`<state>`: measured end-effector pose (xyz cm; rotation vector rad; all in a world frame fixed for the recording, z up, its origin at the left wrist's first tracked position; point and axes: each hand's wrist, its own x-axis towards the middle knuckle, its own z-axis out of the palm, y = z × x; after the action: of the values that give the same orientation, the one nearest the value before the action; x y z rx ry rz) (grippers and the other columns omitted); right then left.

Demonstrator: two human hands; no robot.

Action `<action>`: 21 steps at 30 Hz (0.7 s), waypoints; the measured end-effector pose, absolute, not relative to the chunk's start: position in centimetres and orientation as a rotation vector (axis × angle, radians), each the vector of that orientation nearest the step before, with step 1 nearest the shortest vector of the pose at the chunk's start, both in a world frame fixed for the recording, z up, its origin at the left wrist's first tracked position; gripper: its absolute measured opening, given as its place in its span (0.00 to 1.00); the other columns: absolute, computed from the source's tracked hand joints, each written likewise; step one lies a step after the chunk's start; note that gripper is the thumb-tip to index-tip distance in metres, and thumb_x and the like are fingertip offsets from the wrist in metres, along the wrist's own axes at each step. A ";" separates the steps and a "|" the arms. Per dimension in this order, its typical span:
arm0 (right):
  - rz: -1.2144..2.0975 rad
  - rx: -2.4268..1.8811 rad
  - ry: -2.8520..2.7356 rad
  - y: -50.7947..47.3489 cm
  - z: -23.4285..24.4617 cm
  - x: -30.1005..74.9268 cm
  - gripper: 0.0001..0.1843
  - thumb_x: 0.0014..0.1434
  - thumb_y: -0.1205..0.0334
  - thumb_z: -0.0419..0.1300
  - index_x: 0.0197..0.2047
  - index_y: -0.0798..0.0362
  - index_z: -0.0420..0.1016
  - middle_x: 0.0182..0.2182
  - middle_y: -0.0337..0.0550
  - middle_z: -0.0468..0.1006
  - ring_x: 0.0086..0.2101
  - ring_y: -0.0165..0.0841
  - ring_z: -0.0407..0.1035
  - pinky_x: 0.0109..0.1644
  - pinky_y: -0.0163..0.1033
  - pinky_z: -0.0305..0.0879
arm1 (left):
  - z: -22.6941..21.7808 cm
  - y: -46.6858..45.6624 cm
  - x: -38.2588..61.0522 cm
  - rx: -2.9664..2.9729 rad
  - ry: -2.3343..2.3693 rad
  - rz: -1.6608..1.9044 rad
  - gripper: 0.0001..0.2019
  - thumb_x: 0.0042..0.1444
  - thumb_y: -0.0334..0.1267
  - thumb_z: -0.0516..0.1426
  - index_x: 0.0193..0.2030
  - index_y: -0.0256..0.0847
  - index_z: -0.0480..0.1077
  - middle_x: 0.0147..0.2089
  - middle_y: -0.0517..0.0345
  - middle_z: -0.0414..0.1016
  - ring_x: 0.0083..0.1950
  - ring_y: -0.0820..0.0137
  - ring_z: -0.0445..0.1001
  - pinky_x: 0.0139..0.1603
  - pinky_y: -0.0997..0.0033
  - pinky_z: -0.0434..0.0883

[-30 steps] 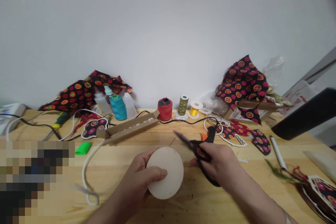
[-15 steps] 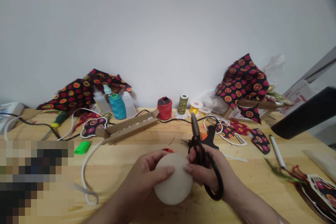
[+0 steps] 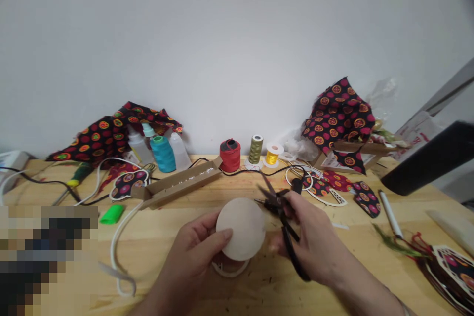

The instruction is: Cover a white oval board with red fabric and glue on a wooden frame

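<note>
A flat, off-white round disc (image 3: pixel 242 229) is pinched at its left edge by my left hand (image 3: pixel 202 242), thumb on top and fingers underneath. My right hand (image 3: pixel 309 237) is closed around black-handled scissors (image 3: pixel 276 200), whose blades stand apart and point up and left, just beyond the disc's upper right edge. Beneath the disc, a pale curved rim (image 3: pixel 233 272) of another piece shows on the table; most of it is hidden. Behind the scissors lies a dark tool, largely covered by my right hand.
A long cardboard tray (image 3: pixel 181 185) lies beyond my left hand, near a green object (image 3: pixel 112 214) and a white cord (image 3: pixel 114 252). Thread spools, including a red one (image 3: pixel 230 156), line the wall. Patterned fabric (image 3: pixel 338 113) and a white pen (image 3: pixel 390 213) are on the right.
The right hand has moved off the disc to the right, and the scissors have swung from closed and upright to spread and tilted left. The disc is raised slightly, revealing the rim below.
</note>
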<state>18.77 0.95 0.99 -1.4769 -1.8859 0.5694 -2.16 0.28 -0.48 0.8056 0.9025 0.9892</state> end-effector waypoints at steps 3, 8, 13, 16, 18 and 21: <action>0.257 -1.411 -2.175 0.9 1.8 19.3 0.19 0.44 0.52 0.66 0.35 0.52 0.67 0.32 0.42 0.71 0.32 0.36 0.63 0.33 0.39 0.57 | -0.2 0.3 -2.0 0.831 0.938 1.013 0.20 0.46 0.38 0.63 0.48 0.36 0.75 0.33 0.51 0.80 0.26 0.69 0.72 0.27 0.71 0.72; 0.054 -1.341 -2.331 1.3 1.3 19.9 0.16 0.47 0.53 0.65 0.35 0.53 0.69 0.33 0.44 0.74 0.33 0.37 0.66 0.34 0.38 0.58 | 0.3 0.2 -1.7 0.812 0.971 1.045 0.21 0.43 0.36 0.64 0.47 0.35 0.76 0.33 0.50 0.80 0.27 0.67 0.73 0.24 0.73 0.70; -0.075 -1.312 -2.350 1.5 0.6 20.3 0.16 0.44 0.55 0.69 0.32 0.54 0.69 0.29 0.41 0.74 0.30 0.34 0.67 0.30 0.36 0.56 | 0.4 0.3 -1.9 0.785 0.941 1.043 0.20 0.43 0.33 0.63 0.46 0.38 0.77 0.35 0.52 0.81 0.31 0.66 0.75 0.29 0.74 0.70; -0.096 -1.281 -2.345 1.6 0.4 20.4 0.16 0.46 0.52 0.68 0.31 0.54 0.70 0.27 0.39 0.74 0.29 0.33 0.67 0.29 0.36 0.55 | 0.4 0.2 -2.0 0.775 0.921 1.057 0.19 0.42 0.33 0.63 0.45 0.39 0.77 0.36 0.51 0.82 0.35 0.62 0.77 0.33 0.73 0.71; -0.118 -1.266 -2.336 1.7 0.2 20.5 0.18 0.45 0.49 0.68 0.30 0.54 0.70 0.26 0.39 0.74 0.28 0.32 0.67 0.29 0.36 0.55 | 0.5 0.2 -2.1 0.784 0.915 1.063 0.19 0.42 0.33 0.63 0.45 0.39 0.78 0.38 0.51 0.82 0.38 0.61 0.77 0.34 0.73 0.71; -0.151 -1.261 -2.329 1.8 0.0 20.5 0.19 0.45 0.47 0.67 0.28 0.54 0.70 0.25 0.39 0.74 0.26 0.33 0.68 0.28 0.36 0.53 | 0.5 0.1 -2.1 0.791 0.909 1.073 0.18 0.42 0.33 0.63 0.44 0.39 0.78 0.38 0.50 0.82 0.38 0.60 0.77 0.33 0.73 0.70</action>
<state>20.51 1.76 0.01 -1.2613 -2.3287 -0.1508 -2.07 0.06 0.54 0.7913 0.9094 1.0734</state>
